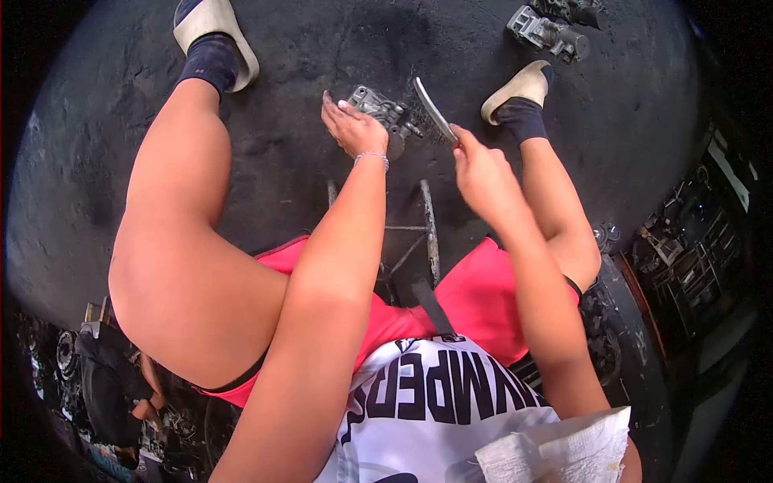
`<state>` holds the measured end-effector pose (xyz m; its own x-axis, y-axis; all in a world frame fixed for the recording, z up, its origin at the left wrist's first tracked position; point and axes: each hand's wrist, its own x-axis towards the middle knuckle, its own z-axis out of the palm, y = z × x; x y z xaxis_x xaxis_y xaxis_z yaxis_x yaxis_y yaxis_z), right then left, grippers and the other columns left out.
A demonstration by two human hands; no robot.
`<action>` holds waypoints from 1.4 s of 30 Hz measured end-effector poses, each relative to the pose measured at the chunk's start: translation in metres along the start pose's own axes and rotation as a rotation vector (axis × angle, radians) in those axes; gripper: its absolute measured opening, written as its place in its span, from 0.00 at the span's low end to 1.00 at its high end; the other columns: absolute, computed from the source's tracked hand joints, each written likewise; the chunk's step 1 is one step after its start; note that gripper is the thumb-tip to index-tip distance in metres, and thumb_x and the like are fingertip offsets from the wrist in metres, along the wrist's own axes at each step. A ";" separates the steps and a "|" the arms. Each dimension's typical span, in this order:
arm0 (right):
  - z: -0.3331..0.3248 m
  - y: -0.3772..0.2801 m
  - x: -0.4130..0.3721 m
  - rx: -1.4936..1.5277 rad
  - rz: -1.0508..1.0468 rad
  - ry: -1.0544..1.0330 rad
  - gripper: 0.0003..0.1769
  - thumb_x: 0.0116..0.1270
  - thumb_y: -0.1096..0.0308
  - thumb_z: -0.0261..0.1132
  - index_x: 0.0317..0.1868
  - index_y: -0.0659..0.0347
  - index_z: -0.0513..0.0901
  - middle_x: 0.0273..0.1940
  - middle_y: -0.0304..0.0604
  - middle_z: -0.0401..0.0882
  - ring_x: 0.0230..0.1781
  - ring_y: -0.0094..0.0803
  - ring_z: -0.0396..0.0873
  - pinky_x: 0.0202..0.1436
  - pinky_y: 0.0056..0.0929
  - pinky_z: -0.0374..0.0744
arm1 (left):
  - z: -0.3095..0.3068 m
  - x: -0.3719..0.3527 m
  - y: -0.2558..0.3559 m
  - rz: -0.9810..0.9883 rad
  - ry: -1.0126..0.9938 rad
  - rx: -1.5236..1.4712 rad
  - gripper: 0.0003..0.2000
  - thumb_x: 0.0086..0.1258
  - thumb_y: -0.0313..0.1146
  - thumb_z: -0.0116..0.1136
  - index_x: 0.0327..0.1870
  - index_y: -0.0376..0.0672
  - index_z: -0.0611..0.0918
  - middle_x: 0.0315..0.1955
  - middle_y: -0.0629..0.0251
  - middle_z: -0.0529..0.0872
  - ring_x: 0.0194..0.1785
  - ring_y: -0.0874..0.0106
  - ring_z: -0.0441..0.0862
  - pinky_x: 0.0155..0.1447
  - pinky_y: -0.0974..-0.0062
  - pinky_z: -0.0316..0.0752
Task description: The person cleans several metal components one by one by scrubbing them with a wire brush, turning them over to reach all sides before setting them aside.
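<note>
On the dark floor in front of me lies a cast metal machine part [375,103], grey, with bolt holes and a thin stub sticking out to the right. My left hand [354,131] is at its near left side, fingers stretched out and pointing away from me, the palm edge against the part. Closed around the lower end of a curved, flat metal tool [433,109] is my right hand [485,175]. The tool's free end points up and left, just right of the part.
Two further metal parts [547,36] lie at the far right near my foot. Between my legs stands a metal frame [429,229]. Cluttered metal pieces [680,249] line the right side. At the lower left, a person in dark clothes [113,386] is among more parts.
</note>
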<state>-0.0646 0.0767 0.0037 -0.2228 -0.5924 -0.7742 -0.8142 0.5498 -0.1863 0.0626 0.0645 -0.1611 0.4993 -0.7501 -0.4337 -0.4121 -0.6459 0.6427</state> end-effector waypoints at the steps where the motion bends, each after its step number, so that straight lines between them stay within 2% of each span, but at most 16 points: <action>1: 0.001 -0.010 0.002 -0.115 0.057 -0.042 0.20 0.67 0.66 0.52 0.60 0.55 0.71 0.33 0.64 0.80 0.38 0.62 0.79 0.45 0.55 0.76 | 0.000 0.001 0.001 0.007 -0.006 -0.003 0.18 0.74 0.31 0.36 0.61 0.35 0.67 0.57 0.46 0.69 0.60 0.49 0.68 0.62 0.58 0.64; 5: 0.024 0.001 0.049 -0.082 -0.161 0.078 0.19 0.67 0.66 0.52 0.58 0.55 0.71 0.29 0.64 0.79 0.33 0.61 0.79 0.38 0.55 0.77 | -0.001 -0.002 -0.002 0.037 0.002 0.002 0.18 0.74 0.31 0.36 0.61 0.36 0.67 0.58 0.46 0.68 0.60 0.50 0.68 0.62 0.58 0.64; 9: 0.015 0.022 -0.009 0.044 -0.164 0.081 0.19 0.66 0.68 0.52 0.59 0.55 0.70 0.27 0.63 0.79 0.30 0.62 0.79 0.35 0.56 0.77 | -0.003 -0.004 0.004 0.014 -0.024 -0.018 0.18 0.74 0.32 0.36 0.61 0.33 0.67 0.57 0.43 0.69 0.61 0.48 0.67 0.64 0.58 0.62; 14: 0.028 0.006 0.051 -0.063 -0.179 0.008 0.19 0.66 0.68 0.52 0.58 0.58 0.70 0.30 0.64 0.79 0.34 0.60 0.79 0.37 0.53 0.78 | 0.001 -0.001 0.001 0.068 0.035 0.065 0.18 0.74 0.31 0.36 0.61 0.36 0.67 0.57 0.45 0.69 0.59 0.49 0.69 0.61 0.58 0.65; 18: 0.012 0.019 -0.004 -0.028 -0.121 -0.071 0.21 0.67 0.67 0.53 0.61 0.54 0.68 0.29 0.65 0.78 0.33 0.61 0.79 0.38 0.54 0.77 | -0.002 -0.003 0.010 -0.060 0.037 0.063 0.17 0.73 0.30 0.37 0.61 0.38 0.68 0.57 0.47 0.70 0.58 0.50 0.70 0.60 0.58 0.65; 20: 0.012 0.022 -0.003 0.002 -0.096 -0.039 0.22 0.66 0.67 0.53 0.62 0.52 0.68 0.29 0.65 0.78 0.33 0.61 0.79 0.37 0.55 0.77 | -0.002 0.001 0.009 -0.050 0.062 0.070 0.17 0.74 0.30 0.37 0.61 0.38 0.68 0.57 0.49 0.70 0.58 0.51 0.70 0.60 0.58 0.66; 22: 0.035 0.015 0.042 0.003 -0.198 0.055 0.21 0.66 0.67 0.53 0.60 0.54 0.70 0.31 0.65 0.78 0.35 0.61 0.79 0.39 0.54 0.77 | 0.000 -0.002 0.007 -0.020 0.066 0.080 0.17 0.74 0.31 0.37 0.61 0.39 0.68 0.57 0.49 0.70 0.58 0.51 0.71 0.59 0.59 0.67; 25: 0.032 0.012 0.033 -0.050 -0.158 0.043 0.20 0.66 0.67 0.52 0.59 0.55 0.71 0.31 0.64 0.79 0.35 0.61 0.79 0.39 0.54 0.77 | 0.000 -0.002 0.010 -0.061 0.048 0.084 0.17 0.74 0.31 0.38 0.61 0.39 0.68 0.57 0.49 0.70 0.58 0.51 0.71 0.58 0.59 0.67; 27: 0.013 0.024 -0.006 0.124 -0.103 -0.015 0.20 0.66 0.66 0.52 0.58 0.55 0.71 0.32 0.64 0.79 0.36 0.61 0.79 0.40 0.54 0.77 | -0.003 -0.004 0.007 -0.079 0.061 0.092 0.17 0.74 0.31 0.38 0.61 0.38 0.68 0.57 0.49 0.70 0.58 0.50 0.71 0.58 0.58 0.68; 31: 0.041 0.016 0.058 -0.033 -0.189 0.061 0.19 0.67 0.63 0.51 0.58 0.53 0.71 0.32 0.63 0.80 0.37 0.62 0.79 0.42 0.55 0.77 | 0.003 -0.002 0.008 -0.034 0.054 0.066 0.17 0.74 0.31 0.37 0.61 0.38 0.68 0.56 0.49 0.70 0.57 0.50 0.71 0.58 0.58 0.67; 34: 0.004 0.018 0.062 -0.236 -0.072 0.011 0.17 0.69 0.61 0.50 0.56 0.53 0.73 0.31 0.63 0.80 0.36 0.61 0.79 0.41 0.54 0.78 | 0.000 -0.005 0.011 -0.068 0.056 0.078 0.17 0.74 0.32 0.37 0.61 0.38 0.68 0.56 0.50 0.71 0.57 0.51 0.71 0.59 0.59 0.67; 36: -0.010 0.068 0.072 -0.141 -0.042 0.348 0.18 0.70 0.62 0.49 0.57 0.53 0.73 0.32 0.62 0.80 0.35 0.60 0.80 0.40 0.53 0.77 | -0.001 -0.002 0.011 -0.099 0.031 0.086 0.18 0.74 0.32 0.37 0.61 0.38 0.68 0.57 0.51 0.70 0.57 0.52 0.71 0.59 0.59 0.67; 38: -0.035 0.091 0.060 0.015 -0.045 0.391 0.19 0.70 0.64 0.50 0.60 0.53 0.71 0.32 0.61 0.80 0.35 0.59 0.80 0.40 0.51 0.76 | 0.000 0.002 0.008 -0.061 0.044 0.087 0.18 0.75 0.33 0.37 0.61 0.38 0.68 0.57 0.51 0.70 0.58 0.52 0.71 0.59 0.59 0.67; 39: -0.039 0.077 0.037 0.015 -0.037 0.393 0.19 0.70 0.64 0.50 0.60 0.53 0.71 0.32 0.61 0.80 0.35 0.59 0.80 0.40 0.51 0.76 | -0.002 0.001 0.011 -0.081 0.029 0.067 0.18 0.75 0.34 0.37 0.61 0.37 0.68 0.57 0.50 0.70 0.58 0.52 0.72 0.59 0.60 0.67; 41: -0.047 0.028 -0.005 0.018 -0.042 0.115 0.20 0.69 0.66 0.52 0.61 0.54 0.69 0.33 0.59 0.80 0.36 0.57 0.79 0.41 0.50 0.76 | -0.001 -0.002 0.006 -0.069 0.043 0.014 0.18 0.74 0.36 0.39 0.59 0.36 0.70 0.56 0.48 0.72 0.56 0.51 0.73 0.59 0.60 0.67; 42: -0.016 0.040 -0.007 0.213 -0.168 0.168 0.21 0.68 0.68 0.52 0.61 0.55 0.69 0.35 0.58 0.81 0.37 0.56 0.79 0.42 0.49 0.76 | 0.003 0.000 -0.007 -0.066 0.046 0.014 0.18 0.74 0.36 0.39 0.59 0.36 0.70 0.56 0.48 0.72 0.56 0.51 0.73 0.59 0.60 0.67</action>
<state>-0.1040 0.0938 0.0110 -0.1948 -0.7643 -0.6147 -0.7202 0.5369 -0.4393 0.0625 0.0684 -0.1674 0.5600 -0.6988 -0.4451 -0.3876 -0.6958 0.6047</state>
